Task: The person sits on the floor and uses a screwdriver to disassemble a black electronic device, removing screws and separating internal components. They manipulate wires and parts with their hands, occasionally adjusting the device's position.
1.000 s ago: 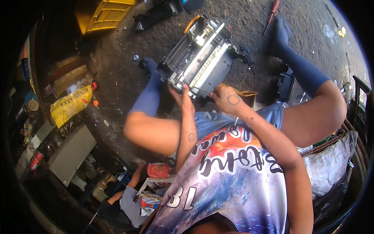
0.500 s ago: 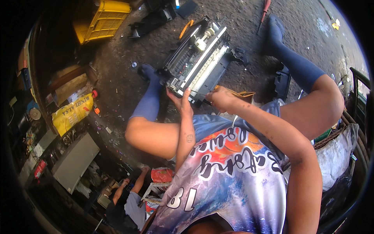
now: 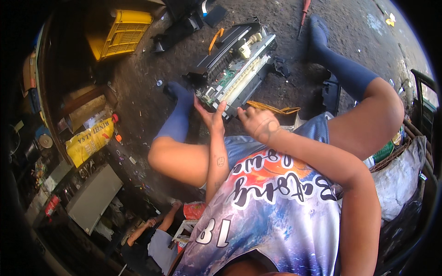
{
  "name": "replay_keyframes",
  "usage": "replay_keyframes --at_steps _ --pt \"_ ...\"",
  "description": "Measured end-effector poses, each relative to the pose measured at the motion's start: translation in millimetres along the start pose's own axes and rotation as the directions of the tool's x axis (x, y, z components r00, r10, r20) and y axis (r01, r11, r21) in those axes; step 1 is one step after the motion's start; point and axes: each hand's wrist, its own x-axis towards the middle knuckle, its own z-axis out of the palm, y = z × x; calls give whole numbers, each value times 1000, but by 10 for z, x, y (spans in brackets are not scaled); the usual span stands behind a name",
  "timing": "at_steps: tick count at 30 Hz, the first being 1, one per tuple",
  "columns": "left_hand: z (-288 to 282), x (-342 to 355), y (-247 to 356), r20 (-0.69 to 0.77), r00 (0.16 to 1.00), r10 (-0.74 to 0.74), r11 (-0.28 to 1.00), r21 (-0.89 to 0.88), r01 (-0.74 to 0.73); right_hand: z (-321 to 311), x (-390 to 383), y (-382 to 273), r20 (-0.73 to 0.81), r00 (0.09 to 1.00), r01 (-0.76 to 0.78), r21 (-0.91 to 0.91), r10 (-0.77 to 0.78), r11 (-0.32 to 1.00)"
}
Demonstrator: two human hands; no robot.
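A partly stripped printer lies slantwise on the ground between my legs, its green circuit board, pale rollers and black plastic casing exposed. My left hand grips its near end, thumb on one side and fingers round the other. Close to the near right corner, my right hand is closed with the knuckles up. It appears to hold a screwdriver, whose handle is hidden in the fist and whose thin shaft hardly shows now. Beyond my right hand lies an orange flat cable in a loop.
A red-handled screwdriver lies by my right foot. Black plastic parts and a yellow crate are at the far left. A broken black panel lies beside my right leg. Another person is at lower left.
My right hand has turned over and shifted slightly left and nearer; the thin shaft that pointed at the printer's end no longer shows clearly. The printer has tilted a little under my left hand.
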Motion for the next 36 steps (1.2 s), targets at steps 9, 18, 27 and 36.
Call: replay_keyframes --at_steps 9,18,27,36 --pt "96 -16 50 68 997 37 999 -18 -36 126 44 464 800 600 -681 518 9 -518" --pt "-6 6 243 240 971 -7 1000 -3 8 -57 18 144 -115 989 -104 -102 92 989" --pt "-8 -114 287 306 952 30 988 133 -74 -219 -99 383 544 671 -470 838 503 -279" --pt "-157 -142 217 288 958 9 962 259 -86 33 -182 149 228 865 -436 781 446 446"
